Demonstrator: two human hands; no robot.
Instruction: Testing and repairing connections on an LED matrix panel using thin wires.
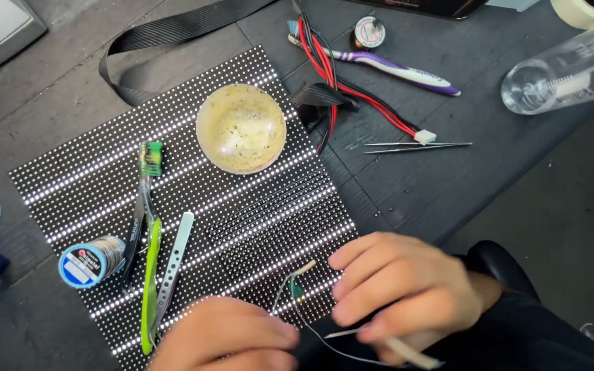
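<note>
My left hand (225, 336) rests at the near edge of a black dotted LED panel (91, 185), its fingers curled close to thin wires (290, 295) and a small green part lying on the panel. My right hand (403, 292) is closed around a thin pale tool (414, 354) whose tip points left toward those wires. Whether the left hand actually pinches a wire is hidden. A round yellowish dish (240, 128) sits on the panel's far half.
On the panel's left lie green-handled tweezers (150, 282), a metal strip tool (175, 257), a small green board (150, 158) and a solder spool (91, 261). Beyond are red-black cables (352, 93), a purple toothbrush (397, 69), steel tweezers (414, 145) and a clear bottle (565, 69).
</note>
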